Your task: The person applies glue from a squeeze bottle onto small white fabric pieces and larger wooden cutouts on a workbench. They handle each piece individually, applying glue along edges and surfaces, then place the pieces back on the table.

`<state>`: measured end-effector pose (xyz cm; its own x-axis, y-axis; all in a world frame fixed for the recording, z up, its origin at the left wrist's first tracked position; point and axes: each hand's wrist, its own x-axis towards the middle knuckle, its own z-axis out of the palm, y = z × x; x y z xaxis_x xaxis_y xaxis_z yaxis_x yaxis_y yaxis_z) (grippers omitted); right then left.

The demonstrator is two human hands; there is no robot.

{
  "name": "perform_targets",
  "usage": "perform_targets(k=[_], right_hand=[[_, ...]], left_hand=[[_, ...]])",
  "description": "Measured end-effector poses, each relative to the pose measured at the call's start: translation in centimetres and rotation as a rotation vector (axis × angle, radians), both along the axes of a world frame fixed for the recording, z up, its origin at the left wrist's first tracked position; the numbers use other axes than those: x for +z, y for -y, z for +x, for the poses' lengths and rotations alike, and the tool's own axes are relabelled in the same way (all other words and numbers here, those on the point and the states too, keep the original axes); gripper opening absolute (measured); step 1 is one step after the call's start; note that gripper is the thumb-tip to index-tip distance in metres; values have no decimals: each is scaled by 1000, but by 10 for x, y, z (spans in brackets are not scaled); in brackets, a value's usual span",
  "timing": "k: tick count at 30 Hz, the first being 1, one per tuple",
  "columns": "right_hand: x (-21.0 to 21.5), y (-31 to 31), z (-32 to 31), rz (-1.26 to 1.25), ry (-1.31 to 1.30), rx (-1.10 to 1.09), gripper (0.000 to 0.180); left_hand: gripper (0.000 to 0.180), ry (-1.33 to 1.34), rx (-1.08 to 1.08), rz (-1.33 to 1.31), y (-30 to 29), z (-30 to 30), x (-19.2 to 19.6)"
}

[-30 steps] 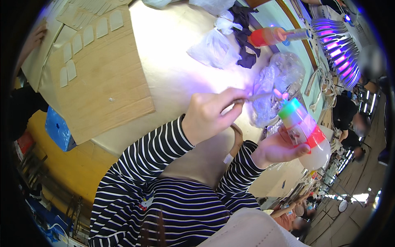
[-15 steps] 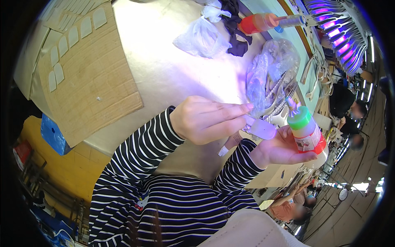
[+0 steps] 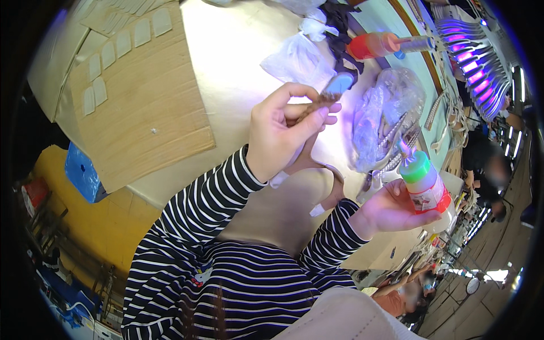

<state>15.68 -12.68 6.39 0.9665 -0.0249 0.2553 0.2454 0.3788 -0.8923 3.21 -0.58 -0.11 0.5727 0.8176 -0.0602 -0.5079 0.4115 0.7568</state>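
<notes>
Since half a second ago: the left hand [image 3: 286, 127] has turned and come up. Its pale rounded tab [image 3: 340, 83], then aimed down at the right hand [image 3: 391, 207], now points up and away, seen against the tied white bag [image 3: 297, 59]. A full second ago the held piece was at the bottle's nozzle; now tab and nozzle are well apart. The squeeze bottle [image 3: 426, 195] remains in the right hand, green collar uppermost, slightly tilted. Whole view shifted a little too; cardboard and bags keep their places on the worktop [image 3: 238, 85].

Left grip: thumb and fingers pinching a brown braided piece [image 3: 317, 106] that bears the tab. Right grip: wrapped round the bottle, thumb across its front. A smooth brown strap [image 3: 338, 180] loops below the left hand toward the right sleeve; cannot tell whether it joins the braid.

Counts. Bottles: two, the held one and a red one [image 3: 368, 45] at the far side. Tied white bag: one. Crumpled clear bag [image 3: 391, 90]: one, beyond the held bottle. Cardboard sheet [image 3: 141, 113]: one, at left. Tabs laid singly on it [image 3: 123, 43]: seven; more crowd its far end, too overlapped to count. Blue stool [image 3: 82, 173]: one, just below the cardboard's near edge.
</notes>
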Motion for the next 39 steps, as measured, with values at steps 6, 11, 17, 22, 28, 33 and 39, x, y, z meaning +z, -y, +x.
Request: perform_targets(k=[6, 11, 17, 22, 28, 33, 39], right_hand=[[-8, -13, -17, -92, -97, 56, 74], [-12, -32, -31, -21, -119, 30, 65], [-10, -42, -33, -32, -174, 73, 63], [-15, -43, -33, -49, -184, 90, 64], [-16, -42, -36, -64, -192, 117, 65], [-16, -40, -37, -83, -190, 110, 66], [-18, -31, -36, -162, -188, 175, 72]], left_hand=[[23, -12, -68, -202, -11, -3, 1], [25, 29, -113, -273, -11, -1, 0], [30, 39, -182, -420, -13, 0, -2], [29, 80, -211, -498, -13, 1, -5], [28, 113, -239, -543, -13, 2, -6], [28, 114, -237, -505, -13, 3, -5], [26, 56, -220, -436, -13, 1, -7]])
